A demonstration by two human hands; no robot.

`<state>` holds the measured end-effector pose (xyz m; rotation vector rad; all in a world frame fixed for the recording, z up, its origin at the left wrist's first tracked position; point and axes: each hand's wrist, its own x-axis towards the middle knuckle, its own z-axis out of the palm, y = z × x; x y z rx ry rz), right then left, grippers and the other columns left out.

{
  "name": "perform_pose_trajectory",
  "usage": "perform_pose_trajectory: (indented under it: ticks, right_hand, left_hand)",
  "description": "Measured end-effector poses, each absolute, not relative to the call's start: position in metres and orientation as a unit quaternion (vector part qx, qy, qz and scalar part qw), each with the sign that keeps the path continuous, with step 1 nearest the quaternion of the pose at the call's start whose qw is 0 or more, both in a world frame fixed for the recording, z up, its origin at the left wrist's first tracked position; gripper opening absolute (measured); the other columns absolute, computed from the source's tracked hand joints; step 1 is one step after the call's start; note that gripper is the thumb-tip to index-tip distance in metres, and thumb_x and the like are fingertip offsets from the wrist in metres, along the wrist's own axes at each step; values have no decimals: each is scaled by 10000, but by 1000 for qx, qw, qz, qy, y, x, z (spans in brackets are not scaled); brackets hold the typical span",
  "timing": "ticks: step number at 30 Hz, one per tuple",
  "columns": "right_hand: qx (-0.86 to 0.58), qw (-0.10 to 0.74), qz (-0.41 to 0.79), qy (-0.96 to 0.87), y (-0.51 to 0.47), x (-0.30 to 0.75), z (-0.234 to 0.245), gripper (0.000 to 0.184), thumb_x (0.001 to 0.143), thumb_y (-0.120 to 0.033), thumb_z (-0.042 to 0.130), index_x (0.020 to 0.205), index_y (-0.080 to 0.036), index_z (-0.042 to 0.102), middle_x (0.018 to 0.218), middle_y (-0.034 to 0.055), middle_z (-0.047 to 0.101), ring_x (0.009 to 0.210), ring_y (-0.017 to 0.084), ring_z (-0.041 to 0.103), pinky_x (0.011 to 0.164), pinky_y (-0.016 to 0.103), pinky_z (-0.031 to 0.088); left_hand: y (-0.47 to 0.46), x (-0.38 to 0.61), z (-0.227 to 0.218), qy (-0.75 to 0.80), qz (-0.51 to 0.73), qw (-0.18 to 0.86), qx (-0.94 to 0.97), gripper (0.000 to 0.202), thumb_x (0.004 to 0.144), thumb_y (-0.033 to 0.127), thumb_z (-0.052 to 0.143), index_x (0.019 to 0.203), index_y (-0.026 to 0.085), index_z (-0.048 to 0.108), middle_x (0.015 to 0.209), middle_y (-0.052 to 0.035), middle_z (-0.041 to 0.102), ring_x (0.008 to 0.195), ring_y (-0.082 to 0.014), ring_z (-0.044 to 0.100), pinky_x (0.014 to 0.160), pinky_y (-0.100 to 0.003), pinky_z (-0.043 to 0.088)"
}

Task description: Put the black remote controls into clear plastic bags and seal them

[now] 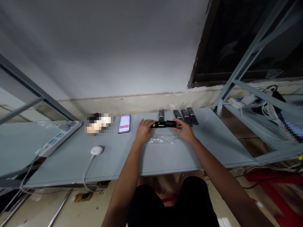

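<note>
My left hand [144, 130] grips the left end of a black remote control [159, 124], which lies crosswise above the table. Fingers of my right hand [185, 130] close on the glossy dark piece [171, 124] at its right end. This piece looks like the battery cover; I cannot tell if it is fully apart from the body. Just below both hands, a clear plastic sleeve [157, 139] lies flat. Another remote control [161, 115] rests directly behind the held one. Beyond my right hand lie several dark remotes [186, 117] side by side, with clear plastic at their far ends.
On the blue-grey table [113, 164], a phone [124, 123] with a lit screen lies left of my hands. Farther left are a white round corded device [96, 150], a blurred patch and a power strip [60, 138]. Metal frame posts [233, 80] rise at both sides; cables cross the right-hand shelf.
</note>
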<state>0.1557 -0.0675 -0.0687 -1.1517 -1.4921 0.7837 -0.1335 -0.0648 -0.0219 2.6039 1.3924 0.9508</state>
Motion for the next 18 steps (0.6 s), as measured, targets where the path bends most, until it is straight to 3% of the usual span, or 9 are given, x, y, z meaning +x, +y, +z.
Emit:
perform_pose_trajectory:
  ticks: [18]
  right_hand:
    - [-468, 517, 321, -641, -68, 157, -66, 628, 763, -320, 768, 1376, -235, 666, 1349, 143, 721, 1166, 306, 697, 841, 415, 617]
  left_hand:
    - [-62, -132, -24, 442, 312, 31, 840, 372, 943, 227, 658, 1314, 232, 693, 1299, -76, 725, 1213, -272, 611, 1105, -477, 465]
